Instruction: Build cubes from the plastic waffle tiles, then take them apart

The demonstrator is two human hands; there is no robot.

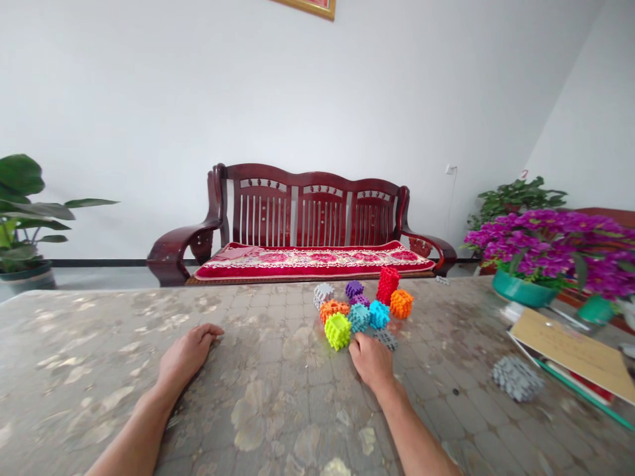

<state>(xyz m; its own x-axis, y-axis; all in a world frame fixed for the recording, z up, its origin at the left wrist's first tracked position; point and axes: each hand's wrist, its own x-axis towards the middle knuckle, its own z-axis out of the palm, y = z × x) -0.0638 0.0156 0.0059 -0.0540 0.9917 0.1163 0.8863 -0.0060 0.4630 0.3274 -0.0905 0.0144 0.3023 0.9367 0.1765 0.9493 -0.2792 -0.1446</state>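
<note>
The blocks sit in a cluster right of the table's middle, just ahead of the right hand (371, 360). The lime block (338, 332) is nearest, just beside its knuckles, with the teal block (359, 318) behind and the flat grey piece (385, 340) at its right. Its fingers are curled down out of sight; I cannot tell whether they grip anything. Behind the lime block come the hollow-topped orange-red block (334, 309) and the pale grey block (323, 295). Two purple blocks (354, 289) sit behind the teal one; the blue block (379, 315), the tall red block (387, 285) and the orange block (401, 303) close in the right side.

The left hand (186, 354) rests well apart from the cluster, loosely curled, its palm hidden, so its grip cannot be told. Between the hands runs a broad stretch of table (278, 410). On the right, a grey stack (517, 378) stands near papers (570, 347) and a green flowerpot (524, 288), which crowd that side. The far edge lies close behind the blocks, with a dark red bench (317, 178) beyond.

The blocks look like plastic, knobbly all over, mostly cube-like; the red one is an upright column. The tabletop is glossy, with a grid and flower pattern; the bench is polished wood.
</note>
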